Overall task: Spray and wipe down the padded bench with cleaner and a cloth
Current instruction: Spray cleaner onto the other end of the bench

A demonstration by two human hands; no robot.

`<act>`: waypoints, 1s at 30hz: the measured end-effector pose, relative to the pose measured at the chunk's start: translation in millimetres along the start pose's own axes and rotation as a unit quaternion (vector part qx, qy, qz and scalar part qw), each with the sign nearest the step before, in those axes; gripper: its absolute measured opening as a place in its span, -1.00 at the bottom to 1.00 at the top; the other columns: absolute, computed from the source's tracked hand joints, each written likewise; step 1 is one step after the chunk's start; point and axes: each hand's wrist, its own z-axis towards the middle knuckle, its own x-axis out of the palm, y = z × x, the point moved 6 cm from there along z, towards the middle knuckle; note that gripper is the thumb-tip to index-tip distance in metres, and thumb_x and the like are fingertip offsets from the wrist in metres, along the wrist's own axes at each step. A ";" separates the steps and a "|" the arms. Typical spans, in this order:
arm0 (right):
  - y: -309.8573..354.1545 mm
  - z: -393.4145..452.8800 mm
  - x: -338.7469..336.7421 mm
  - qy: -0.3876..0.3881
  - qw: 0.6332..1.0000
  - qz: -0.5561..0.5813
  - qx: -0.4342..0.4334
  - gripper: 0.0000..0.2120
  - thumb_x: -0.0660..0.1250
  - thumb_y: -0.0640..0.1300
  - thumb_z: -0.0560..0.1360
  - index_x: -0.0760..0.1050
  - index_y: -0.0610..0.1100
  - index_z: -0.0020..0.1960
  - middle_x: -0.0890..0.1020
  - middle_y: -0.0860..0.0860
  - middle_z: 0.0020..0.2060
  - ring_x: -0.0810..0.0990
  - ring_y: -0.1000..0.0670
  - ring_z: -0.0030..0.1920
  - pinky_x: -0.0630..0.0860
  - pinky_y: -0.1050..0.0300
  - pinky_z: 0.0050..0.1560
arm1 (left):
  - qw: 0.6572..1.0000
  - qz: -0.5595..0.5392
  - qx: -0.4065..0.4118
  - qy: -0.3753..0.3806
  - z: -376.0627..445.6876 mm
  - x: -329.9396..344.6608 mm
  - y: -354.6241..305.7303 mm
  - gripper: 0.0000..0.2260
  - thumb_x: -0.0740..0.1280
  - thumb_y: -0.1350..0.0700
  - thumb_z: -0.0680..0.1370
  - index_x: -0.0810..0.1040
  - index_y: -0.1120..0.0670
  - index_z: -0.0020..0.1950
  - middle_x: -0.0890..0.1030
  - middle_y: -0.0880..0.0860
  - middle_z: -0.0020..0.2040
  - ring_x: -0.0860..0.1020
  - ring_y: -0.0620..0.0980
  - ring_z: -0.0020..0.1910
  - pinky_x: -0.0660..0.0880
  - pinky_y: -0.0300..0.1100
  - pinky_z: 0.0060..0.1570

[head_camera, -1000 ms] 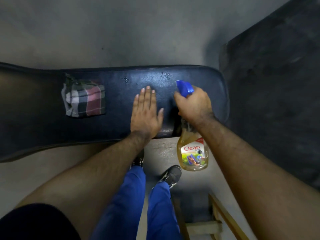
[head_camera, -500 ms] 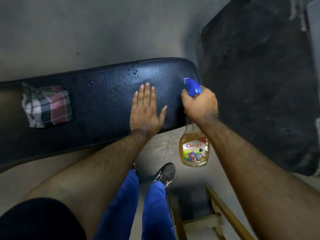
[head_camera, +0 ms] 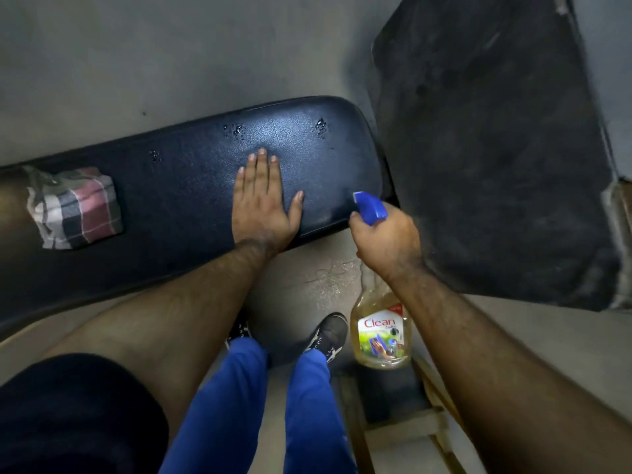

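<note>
Grey concrete floor (head_camera: 136,63) runs under everything, and a dark mat (head_camera: 496,148) lies on it off to the right. Across the middle stretches the padded desk (head_camera: 178,193), dark blue and long, its rounded end toward the mat. Small clusters of wet droplets (head_camera: 236,130) sit along its far edge.

The person's left hand (head_camera: 265,206) lies flat on the padding near that rounded end, fingers straight and together, thumb spread out to the side, holding nothing. The right hand (head_camera: 386,241) is just off the desk's near corner, fingers curled round the neck of a spray bottle (head_camera: 381,333). The bottle's blue nozzle (head_camera: 371,206) pokes up above the knuckles, just over the desk's edge, and the clear body with amber liquid and a "Clean" label hangs below the wrist, over the floor.

A folded checked cloth (head_camera: 75,208) rests on the desk well to the left, apart from both hands. Below, blue trousers (head_camera: 307,405) and dark shoes (head_camera: 328,331) stand close to the desk, with a wooden frame (head_camera: 403,425) beside them on the right.
</note>
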 end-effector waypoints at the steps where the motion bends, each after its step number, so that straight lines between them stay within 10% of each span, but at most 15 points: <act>1: -4.3 -3.7 -1.4 -0.006 1.000 -0.003 0.005 -0.67 0.27 0.17 0.43 0.44 -0.10 -0.24 0.65 -0.07 -0.23 0.66 -0.20 -0.16 0.63 -0.07 -0.09 | 1.000 -0.002 0.001 -0.004 0.0 -0.1 -0.7 -0.34 0.00 -0.21 0.62 0.12 0.21 0.58 0.10 0.19 0.59 0.03 0.13 0.58 -0.02 0.05 0.54; 10: 4.5 -32.6 28.2 0.013 0.999 -0.015 -0.040 -0.70 0.30 0.14 0.47 0.53 -0.06 0.04 0.68 -0.08 -0.05 0.63 -0.20 0.02 0.57 0.00 0.07 | 0.996 -0.082 0.017 -0.031 -2.9 -7.6 2.4 -0.40 0.12 -0.10 0.60 0.23 0.24 0.53 0.22 0.22 0.55 0.15 0.16 0.55 0.03 0.04 0.53; 17: 40.6 -72.7 80.9 0.025 0.994 -0.016 -0.101 -0.75 0.32 0.08 0.51 0.55 -0.11 -0.03 0.65 -0.11 -0.11 0.60 -0.21 -0.03 0.57 -0.08 0.01 | 0.985 -0.074 -0.103 -0.118 -62.1 -20.0 94.7 -0.50 0.17 0.03 0.60 0.35 0.28 0.46 0.34 0.28 0.48 0.28 0.24 0.49 0.17 0.10 0.48; 30: 99.3 -80.0 93.0 0.011 0.987 -0.040 -0.153 -0.69 0.32 0.17 0.53 0.44 -0.09 -0.08 0.62 -0.06 -0.17 0.58 -0.22 -0.06 0.52 -0.01 -0.06 | 0.988 -0.065 -0.088 -0.112 -90.8 -27.5 153.8 -0.49 0.18 0.04 0.60 0.30 0.27 0.49 0.29 0.27 0.50 0.24 0.22 0.51 0.14 0.08 0.50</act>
